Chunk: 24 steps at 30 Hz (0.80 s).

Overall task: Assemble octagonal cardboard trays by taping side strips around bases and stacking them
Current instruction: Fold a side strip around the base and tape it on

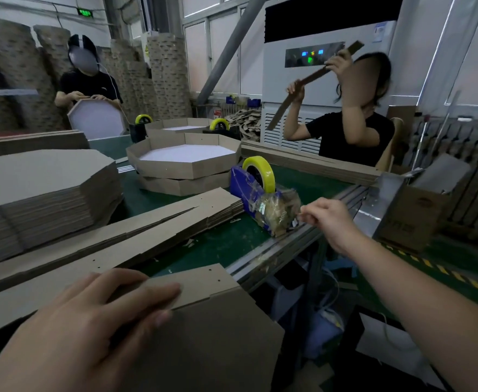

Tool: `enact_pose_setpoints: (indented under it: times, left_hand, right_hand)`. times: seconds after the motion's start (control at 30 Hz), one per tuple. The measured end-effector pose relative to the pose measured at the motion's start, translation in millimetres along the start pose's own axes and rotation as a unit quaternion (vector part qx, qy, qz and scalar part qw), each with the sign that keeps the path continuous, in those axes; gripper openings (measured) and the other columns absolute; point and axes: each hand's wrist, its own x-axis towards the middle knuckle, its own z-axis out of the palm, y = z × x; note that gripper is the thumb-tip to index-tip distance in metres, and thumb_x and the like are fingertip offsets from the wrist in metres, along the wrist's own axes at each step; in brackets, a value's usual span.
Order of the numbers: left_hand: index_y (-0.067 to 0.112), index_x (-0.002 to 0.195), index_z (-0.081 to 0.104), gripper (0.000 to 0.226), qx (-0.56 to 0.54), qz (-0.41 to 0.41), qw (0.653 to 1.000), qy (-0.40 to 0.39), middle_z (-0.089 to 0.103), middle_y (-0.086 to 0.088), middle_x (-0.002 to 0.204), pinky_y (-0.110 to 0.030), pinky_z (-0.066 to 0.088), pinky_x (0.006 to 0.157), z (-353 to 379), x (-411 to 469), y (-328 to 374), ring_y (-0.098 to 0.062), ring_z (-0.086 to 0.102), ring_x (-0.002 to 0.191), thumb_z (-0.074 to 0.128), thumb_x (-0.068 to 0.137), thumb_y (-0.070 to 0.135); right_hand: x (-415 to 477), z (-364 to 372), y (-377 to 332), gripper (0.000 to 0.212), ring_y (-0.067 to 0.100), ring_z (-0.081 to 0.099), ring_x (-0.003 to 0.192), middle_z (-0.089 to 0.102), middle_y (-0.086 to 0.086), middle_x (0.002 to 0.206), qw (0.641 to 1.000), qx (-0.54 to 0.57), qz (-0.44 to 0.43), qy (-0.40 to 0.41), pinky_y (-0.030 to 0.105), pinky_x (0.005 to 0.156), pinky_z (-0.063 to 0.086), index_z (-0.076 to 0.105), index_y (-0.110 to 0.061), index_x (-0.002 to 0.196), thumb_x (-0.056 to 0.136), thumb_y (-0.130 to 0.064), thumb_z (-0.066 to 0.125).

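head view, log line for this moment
left hand grips cardboard piece | right hand pinches tape end at tape dispenser | trays stacked behind

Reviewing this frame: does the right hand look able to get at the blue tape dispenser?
Probably yes: the right hand is at the blue tape dispenser's near end, fingertips pinched together there, nothing between them.

At 6 o'clock, the left hand (pixel 90 315) grips cardboard (pixel 218 335). At 3 o'clock, the right hand (pixel 326 219) pinches tape (pixel 299 214) at the dispenser (pixel 249 185) on the counter (pixel 232 241).
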Motion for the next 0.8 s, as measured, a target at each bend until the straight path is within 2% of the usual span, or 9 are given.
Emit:
enact_pose_setpoints:
  times: [0.07, 0.13, 0.23, 0.27, 0.37, 0.43, 0.53, 0.67, 0.8]
  left_hand:
    - [0.067, 0.117, 0.049, 0.033, -0.005, -0.001, 1.000, 0.002, 0.054, 0.028, 0.108, -0.043, 0.055, 0.062, 1, 1, -1, -0.013, 0.062, 0.091, 0.030, 0.090, 0.070]
    - [0.064, 0.117, 0.051, 0.034, -0.007, 0.003, 1.000, 0.001, 0.055, 0.027, 0.107, -0.043, 0.055, 0.063, 1, 2, 1, -0.014, 0.063, 0.090, 0.030, 0.091, 0.069]
    - [0.053, 0.114, 0.055, 0.037, 0.007, 0.024, 1.000, -0.006, 0.060, 0.022, 0.104, -0.043, 0.056, 0.062, -1, 9, 7, -0.016, 0.065, 0.085, 0.027, 0.092, 0.066]
    - [0.049, 0.110, 0.055, 0.037, 0.015, 0.031, 0.999, -0.011, 0.062, 0.020, 0.101, -0.043, 0.056, 0.062, -3, 12, 10, -0.017, 0.066, 0.083, 0.028, 0.091, 0.065]
    - [0.045, 0.098, 0.059, 0.032, 0.025, 0.030, 0.999, -0.024, 0.064, 0.018, 0.095, -0.041, 0.056, 0.061, -7, 19, 21, -0.017, 0.066, 0.080, 0.037, 0.084, 0.063]
    - [0.045, 0.094, 0.064, 0.035, 0.015, 0.028, 0.999, -0.025, 0.064, 0.019, 0.094, -0.039, 0.056, 0.058, -8, 22, 26, -0.015, 0.065, 0.081, 0.037, 0.083, 0.063]
    - [0.045, 0.096, 0.066, 0.040, -0.011, 0.022, 1.000, -0.010, 0.063, 0.021, 0.096, -0.040, 0.056, 0.059, -11, 22, 27, -0.014, 0.064, 0.085, 0.035, 0.082, 0.066]
    - [0.044, 0.096, 0.067, 0.040, -0.022, 0.003, 1.000, 0.013, 0.063, 0.019, 0.098, -0.043, 0.055, 0.063, -13, 19, 29, -0.018, 0.064, 0.089, 0.036, 0.082, 0.065]
    - [0.039, 0.097, 0.071, 0.041, -0.014, -0.012, 1.000, 0.009, 0.066, 0.014, 0.100, -0.044, 0.055, 0.066, -12, 11, 29, -0.021, 0.065, 0.090, 0.037, 0.084, 0.058]
  right_hand:
    - [-4, -17, 3, 0.021, 0.021, 0.052, 0.082, 0.052, 0.010, 0.089, 0.963, -0.266, -0.024, 0.037, 0.034, 0.079, 0.041, 0.064, 0.004, 0.072, 0.088, -0.010, 0.066]
    - [-15, -31, 2, 0.021, 0.017, 0.050, 0.080, 0.047, 0.001, 0.085, 0.953, -0.295, -0.049, 0.057, 0.029, 0.078, 0.039, 0.065, -0.005, 0.069, 0.088, -0.014, 0.069]
    - [-44, -28, -14, 0.016, 0.005, 0.048, 0.073, 0.046, -0.003, 0.079, 0.969, -0.208, -0.123, 0.041, 0.009, 0.068, 0.037, 0.066, -0.015, 0.070, 0.084, -0.012, 0.072]
    - [-55, -22, -22, 0.013, 0.006, 0.049, 0.073, 0.048, -0.001, 0.080, 0.972, -0.186, -0.143, 0.025, 0.007, 0.067, 0.037, 0.067, -0.015, 0.072, 0.083, -0.011, 0.073]
    - [-92, 6, -53, 0.009, 0.008, 0.049, 0.073, 0.053, 0.001, 0.081, 0.978, -0.098, -0.179, -0.050, 0.013, 0.069, 0.038, 0.069, -0.015, 0.076, 0.082, -0.011, 0.073]
    - [-116, 24, -72, 0.011, 0.004, 0.050, 0.068, 0.056, -0.007, 0.074, 0.977, -0.028, -0.177, -0.112, 0.016, 0.068, 0.039, 0.069, -0.018, 0.076, 0.084, -0.012, 0.071]
    - [-156, 43, -93, 0.012, 0.001, 0.049, 0.056, 0.057, -0.011, 0.061, 0.966, 0.098, -0.176, -0.161, 0.014, 0.057, 0.039, 0.070, -0.018, 0.075, 0.085, -0.013, 0.071]
    - [-206, 65, -96, 0.008, -0.001, 0.041, 0.042, 0.050, -0.012, 0.048, 0.949, 0.242, -0.106, -0.175, 0.009, 0.044, 0.031, 0.071, -0.020, 0.068, 0.076, -0.019, 0.068]
    - [-225, 91, -78, 0.019, 0.000, 0.035, 0.035, 0.045, -0.008, 0.041, 0.951, 0.268, 0.032, -0.150, 0.010, 0.038, 0.026, 0.071, -0.019, 0.062, 0.079, -0.011, 0.077]
